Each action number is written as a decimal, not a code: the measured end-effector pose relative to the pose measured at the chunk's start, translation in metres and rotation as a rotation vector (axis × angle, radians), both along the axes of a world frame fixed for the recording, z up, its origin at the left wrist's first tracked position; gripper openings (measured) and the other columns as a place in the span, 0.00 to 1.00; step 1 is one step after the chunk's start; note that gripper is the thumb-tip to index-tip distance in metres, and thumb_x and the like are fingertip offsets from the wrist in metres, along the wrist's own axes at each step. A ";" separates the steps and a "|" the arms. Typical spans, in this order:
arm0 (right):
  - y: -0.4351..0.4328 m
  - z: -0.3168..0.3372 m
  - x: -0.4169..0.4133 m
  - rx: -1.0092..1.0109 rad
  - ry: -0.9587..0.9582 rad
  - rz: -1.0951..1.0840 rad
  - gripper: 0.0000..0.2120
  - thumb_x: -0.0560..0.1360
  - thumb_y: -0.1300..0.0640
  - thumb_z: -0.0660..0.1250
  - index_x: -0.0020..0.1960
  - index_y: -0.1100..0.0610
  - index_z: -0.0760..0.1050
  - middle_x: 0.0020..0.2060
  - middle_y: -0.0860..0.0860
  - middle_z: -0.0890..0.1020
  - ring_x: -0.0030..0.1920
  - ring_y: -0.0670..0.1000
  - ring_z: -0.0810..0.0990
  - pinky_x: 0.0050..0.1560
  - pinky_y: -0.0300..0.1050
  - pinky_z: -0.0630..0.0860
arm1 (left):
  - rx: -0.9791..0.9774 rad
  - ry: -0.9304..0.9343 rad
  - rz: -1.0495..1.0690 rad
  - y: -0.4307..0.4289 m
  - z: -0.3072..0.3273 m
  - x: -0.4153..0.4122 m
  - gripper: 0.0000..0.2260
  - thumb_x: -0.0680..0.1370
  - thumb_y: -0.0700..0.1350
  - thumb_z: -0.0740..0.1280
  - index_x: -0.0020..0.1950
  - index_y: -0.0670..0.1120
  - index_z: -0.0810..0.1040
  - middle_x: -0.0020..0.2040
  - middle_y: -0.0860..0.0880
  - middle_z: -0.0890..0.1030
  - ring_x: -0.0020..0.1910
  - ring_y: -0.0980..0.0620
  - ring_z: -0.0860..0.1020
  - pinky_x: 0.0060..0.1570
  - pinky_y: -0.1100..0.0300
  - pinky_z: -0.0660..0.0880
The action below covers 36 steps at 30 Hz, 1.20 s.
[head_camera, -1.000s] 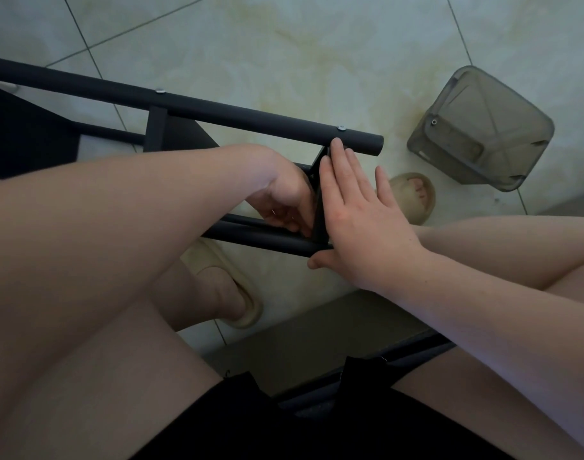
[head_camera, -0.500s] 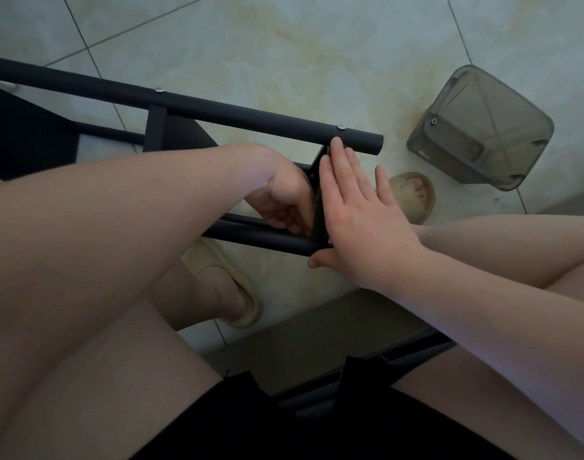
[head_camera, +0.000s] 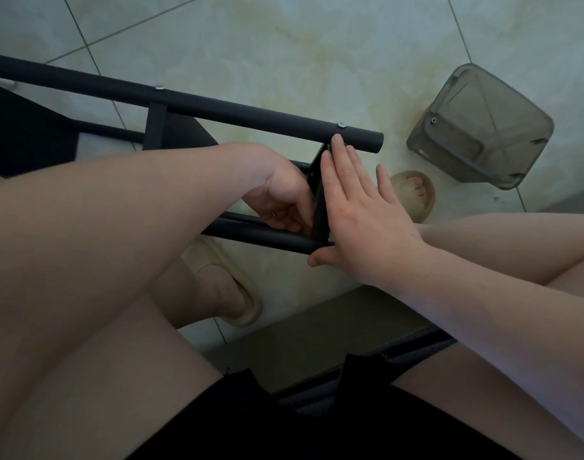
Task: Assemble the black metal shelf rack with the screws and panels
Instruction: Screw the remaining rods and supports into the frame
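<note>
- Dim, cool indoor light; colours look muted and greenish.
- The floor tiles are brightest at the top, with no glare.
- The black shorts lose all detail in shadow.
- Wide-angle bending at the edges; focus stays fairly sharp.

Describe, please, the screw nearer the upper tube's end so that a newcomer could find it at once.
Find the long black tube crossing the floor, and follow it right toward the grey plastic box. The screw sits on top just short of the tube's open end, above the fingertips of the right hand; the other screw lies far to the left.
</note>
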State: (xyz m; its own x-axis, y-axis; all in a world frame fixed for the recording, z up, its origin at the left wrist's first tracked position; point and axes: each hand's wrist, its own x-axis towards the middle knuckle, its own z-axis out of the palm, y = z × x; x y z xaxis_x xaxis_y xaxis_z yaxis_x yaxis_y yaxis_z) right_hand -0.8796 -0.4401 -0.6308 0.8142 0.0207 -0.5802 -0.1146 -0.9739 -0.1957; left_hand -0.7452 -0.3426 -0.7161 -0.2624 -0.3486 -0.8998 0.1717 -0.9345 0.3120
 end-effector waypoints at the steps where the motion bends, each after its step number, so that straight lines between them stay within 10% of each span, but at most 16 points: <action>1: 0.000 0.000 0.000 0.000 -0.006 -0.006 0.67 0.68 0.33 0.75 0.81 0.62 0.31 0.79 0.57 0.28 0.80 0.56 0.31 0.80 0.59 0.39 | -0.005 -0.001 -0.010 0.000 0.000 0.001 0.07 0.77 0.36 0.67 0.42 0.45 0.82 0.34 0.50 0.81 0.35 0.54 0.77 0.42 0.61 0.73; 36: -0.005 -0.005 0.004 -0.089 0.015 -0.011 0.70 0.64 0.25 0.71 0.81 0.58 0.30 0.78 0.61 0.29 0.78 0.67 0.30 0.79 0.66 0.39 | -0.045 -0.027 -0.052 0.000 -0.002 -0.001 0.02 0.76 0.41 0.70 0.45 0.47 0.82 0.36 0.52 0.81 0.34 0.56 0.77 0.41 0.61 0.74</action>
